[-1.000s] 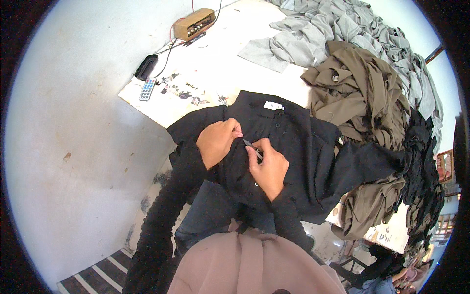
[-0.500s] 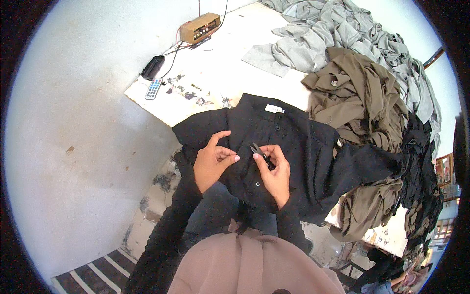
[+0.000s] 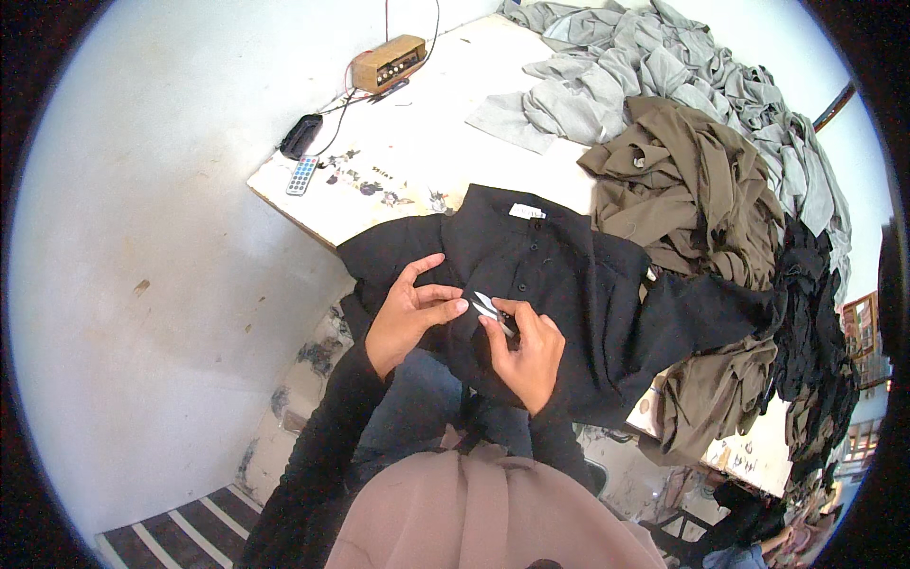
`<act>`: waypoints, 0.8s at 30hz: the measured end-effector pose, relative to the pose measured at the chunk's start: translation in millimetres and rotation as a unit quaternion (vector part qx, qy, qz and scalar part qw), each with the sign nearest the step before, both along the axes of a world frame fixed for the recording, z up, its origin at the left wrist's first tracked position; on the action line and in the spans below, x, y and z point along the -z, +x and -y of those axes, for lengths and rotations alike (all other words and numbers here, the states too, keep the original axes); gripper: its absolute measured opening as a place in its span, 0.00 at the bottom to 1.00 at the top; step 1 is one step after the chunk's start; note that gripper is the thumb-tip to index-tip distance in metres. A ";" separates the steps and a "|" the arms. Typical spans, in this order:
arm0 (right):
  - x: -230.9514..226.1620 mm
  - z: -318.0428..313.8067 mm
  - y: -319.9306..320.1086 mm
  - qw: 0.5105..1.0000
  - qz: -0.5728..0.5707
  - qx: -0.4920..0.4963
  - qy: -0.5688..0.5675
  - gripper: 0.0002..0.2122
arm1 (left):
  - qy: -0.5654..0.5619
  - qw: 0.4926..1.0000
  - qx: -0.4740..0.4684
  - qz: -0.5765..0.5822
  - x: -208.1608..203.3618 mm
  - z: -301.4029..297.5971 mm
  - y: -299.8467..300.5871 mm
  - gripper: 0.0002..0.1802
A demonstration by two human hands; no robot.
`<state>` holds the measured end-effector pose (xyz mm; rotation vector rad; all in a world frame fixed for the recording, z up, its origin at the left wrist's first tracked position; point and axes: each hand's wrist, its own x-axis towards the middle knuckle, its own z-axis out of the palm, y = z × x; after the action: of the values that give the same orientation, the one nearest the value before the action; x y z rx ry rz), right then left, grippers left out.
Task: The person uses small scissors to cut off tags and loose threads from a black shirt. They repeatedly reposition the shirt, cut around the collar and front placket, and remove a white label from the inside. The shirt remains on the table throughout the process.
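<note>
A black shirt (image 3: 602, 303) with a button front and a white neck label is spread over the table edge toward me. My right hand (image 3: 527, 356) grips small thread snips (image 3: 488, 307), their blades pointing up and left and catching the light. My left hand (image 3: 406, 321) is over the shirt's left front, thumb and a finger pinched together and the index finger stretched away. Whatever sits in that pinch is too small to make out. The blade tips are close beside the left fingertips. Dark buttons run down the shirt front.
Brown cloth (image 3: 687, 180) is heaped right of the shirt, with grey cloth (image 3: 645, 66) behind and black cloth (image 3: 815, 322) at the far right. A remote control (image 3: 302, 176), a black device (image 3: 301, 136) and a wooden box with wires (image 3: 389, 64) are on the white table (image 3: 474, 71).
My right hand has turned the snips, so the blades now shine, and brought them closer to my left fingertips. My left hand has barely shifted.
</note>
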<state>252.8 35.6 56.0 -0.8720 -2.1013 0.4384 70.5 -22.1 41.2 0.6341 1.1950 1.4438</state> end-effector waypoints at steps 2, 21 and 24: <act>-0.1 1.2 0.0 1.000 -0.008 0.001 0.009 0.10 | -0.004 1.000 -0.001 -0.005 -1.6 -0.2 0.9 0.47; 3.6 3.4 2.8 0.998 -0.005 0.022 0.053 0.08 | -0.006 0.998 0.013 0.068 7.3 1.9 13.8 0.46; 0.5 -8.5 -5.9 0.950 -0.279 0.029 -0.135 0.13 | 0.017 1.000 -0.006 0.011 8.6 5.8 21.8 0.44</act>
<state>246.9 44.1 55.5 -0.8391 -1.5124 0.8469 92.3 -27.9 32.5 0.6329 1.1611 1.4805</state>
